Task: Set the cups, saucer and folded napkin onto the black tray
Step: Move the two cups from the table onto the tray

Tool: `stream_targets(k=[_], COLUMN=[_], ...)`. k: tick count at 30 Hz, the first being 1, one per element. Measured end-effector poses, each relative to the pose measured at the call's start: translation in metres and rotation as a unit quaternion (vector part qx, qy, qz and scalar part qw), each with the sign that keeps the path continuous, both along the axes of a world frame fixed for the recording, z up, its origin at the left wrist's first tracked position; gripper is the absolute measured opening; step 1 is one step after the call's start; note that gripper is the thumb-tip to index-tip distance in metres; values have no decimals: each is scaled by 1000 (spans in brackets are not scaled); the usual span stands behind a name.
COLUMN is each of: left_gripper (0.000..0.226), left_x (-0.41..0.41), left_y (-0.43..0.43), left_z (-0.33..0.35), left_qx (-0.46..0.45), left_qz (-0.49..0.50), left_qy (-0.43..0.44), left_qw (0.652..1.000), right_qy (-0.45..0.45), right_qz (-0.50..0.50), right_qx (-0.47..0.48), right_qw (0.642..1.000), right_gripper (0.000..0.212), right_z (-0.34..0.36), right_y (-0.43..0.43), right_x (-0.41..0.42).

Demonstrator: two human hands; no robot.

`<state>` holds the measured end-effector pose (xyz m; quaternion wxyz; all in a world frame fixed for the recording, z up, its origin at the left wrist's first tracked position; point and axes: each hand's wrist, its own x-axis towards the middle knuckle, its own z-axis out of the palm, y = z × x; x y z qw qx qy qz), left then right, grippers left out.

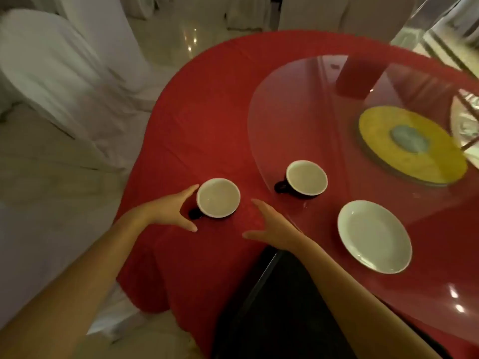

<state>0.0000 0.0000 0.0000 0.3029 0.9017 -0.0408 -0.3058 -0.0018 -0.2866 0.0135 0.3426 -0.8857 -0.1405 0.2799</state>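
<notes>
your left hand [169, 212] and right hand [272, 229] flank the near cup [218, 198], fingers spread and empty, so close on it and lift it to the black tray [285, 307].

Dim, warm indoor light, yellowish overall. Small bright glints on the polished floor [190, 45] toward twelve o'clock, more on the glass turntable [298, 120] near five o'clock, pointing to overhead lamps out of frame. Pale reflections spread over the glass at one to three o'clock, veiling the yellow disc [412, 143] beneath. Soft, short shadows under the near cup [218, 197] and the far cup [306, 181]; faint one beneath the saucer [374, 236]. Black tray [280, 307] at six o'clock nearly featureless. Mild softness everywhere; white chair covers [64, 73] at nine to eleven o'clock smeared. Strong wide-angle bending at the edges, table rim curved, forearms stretched at the bottom corners.
</notes>
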Motion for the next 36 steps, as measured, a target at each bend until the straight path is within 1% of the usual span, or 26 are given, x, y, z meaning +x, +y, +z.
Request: stream_targets(k=[4,7,9,11,16,23,29,36], left_gripper=[117,112,108,104,101,96,97,92], left_x=[2,3,3,5,7,4,0,-16], left_y=[-9,-13,-15,-19,-21,-28,-45,-81], left_z=[-22,-34,-39,-42,-44,-38,-24,1], left_qx=[-46,-114,-135,-153,-175,-197,-228,-244], left_qz=[43,63,82,99,119,128,116,88], left_qy=[-72,-95,-104,-112,-120,-117,-127,-134], left_qw=[995,987,982,977,970,965,959,956], right_qy=[-20,-37,-51,-46,-24,1,-7,-16], right_qz=[10,-22,-50,-70,-76,-92,-104,-123], right_qx=[-12,28,63,85,132,157,173,187], right_qw=[1000,999,995,993,988,983,979,975], right_gripper=[104,103,101,102,98,95,96,100], right_z=[-22,-35,-39,-42,-47,-42,-25,-2], right_y=[27,43,51,55,56,54,37,-1], right_x=[8,13,19,24,27,25,16,-10])
